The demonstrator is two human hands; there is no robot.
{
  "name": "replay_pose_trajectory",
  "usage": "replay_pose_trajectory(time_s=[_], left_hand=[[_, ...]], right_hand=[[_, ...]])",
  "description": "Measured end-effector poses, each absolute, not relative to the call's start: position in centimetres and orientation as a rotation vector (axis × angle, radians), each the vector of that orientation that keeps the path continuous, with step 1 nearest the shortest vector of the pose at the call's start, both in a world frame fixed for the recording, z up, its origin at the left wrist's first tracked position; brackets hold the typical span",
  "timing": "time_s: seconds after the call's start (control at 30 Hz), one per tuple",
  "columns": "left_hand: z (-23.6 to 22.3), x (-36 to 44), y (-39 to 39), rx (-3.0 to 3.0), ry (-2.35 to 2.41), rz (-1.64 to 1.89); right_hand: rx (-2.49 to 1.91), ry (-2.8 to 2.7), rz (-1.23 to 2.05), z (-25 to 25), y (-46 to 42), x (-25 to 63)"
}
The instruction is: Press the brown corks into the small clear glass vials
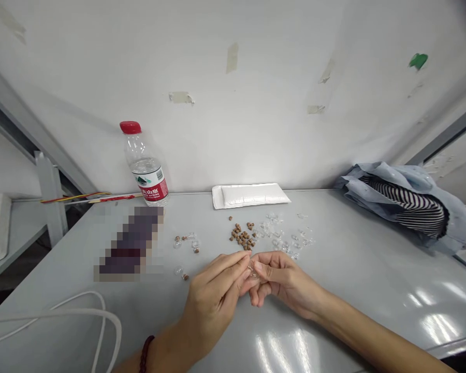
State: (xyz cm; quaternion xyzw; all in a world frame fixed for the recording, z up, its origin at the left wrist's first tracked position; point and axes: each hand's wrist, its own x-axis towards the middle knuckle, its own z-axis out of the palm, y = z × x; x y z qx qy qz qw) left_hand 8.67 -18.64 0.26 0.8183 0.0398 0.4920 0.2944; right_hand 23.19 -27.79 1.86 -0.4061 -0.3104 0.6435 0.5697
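My right hand pinches a tiny clear glass bottle between thumb and fingers. Against it, my left hand is closed, its fingertips pressed together at the bottle's end; what they hold is hidden. Just beyond my hands lies a loose heap of small brown corks. To its right, several empty clear mini bottles are scattered on the grey table. Left of the corks lie several corked mini bottles, and one more corked bottle rests nearer to my left hand.
A water bottle with a red cap stands at the back left, near a blurred dark flat object. A white padded envelope lies along the wall. Blue and striped cloth is heaped at right. White cables cross the front left.
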Motion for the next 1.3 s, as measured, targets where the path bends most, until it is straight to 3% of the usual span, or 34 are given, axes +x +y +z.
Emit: replay_pose_trajectory(time_s=[0.4, 0.47, 0.6, 0.7, 0.83, 1.0, 1.1, 1.3], left_hand=[[0.5, 8.9, -18.5, 2.078, 0.265, 1.064], [0.4, 9.0, -18.2, 2.123, 0.31, 0.979], [-0.2, 9.0, -17.0, 2.261, 0.41, 0.814], [-0.7, 8.9, -16.2, 2.381, 0.453, 0.753], [-0.7, 8.9, -16.1, 2.449, 0.459, 0.72], [-0.5, 9.3, -16.7, 2.655, 0.059, 0.587], [-0.6, 9.6, -16.8, 2.758, -0.035, 0.536], [-0.5, 10.1, -16.6, 2.819, 0.212, 0.612]], right_hand=[[-1.233, -0.877, 1.381, 1.9, -27.6, 23.3], [-1.412, -1.059, 1.221, 2.2, -27.7, 23.8], [-1.821, -1.436, 0.533, 3.6, -28.2, 25.7], [-1.947, -1.558, 0.324, 4.9, -28.9, 27.4], [-2.132, -1.686, 0.365, 5.9, -29.7, 29.2], [-2.254, -1.803, 0.555, 6.2, -30.2, 29.6], [-2.226, -1.897, 0.526, 6.2, -30.4, 29.0], [-2.176, -2.159, 0.313, 5.6, -31.0, 28.1]])
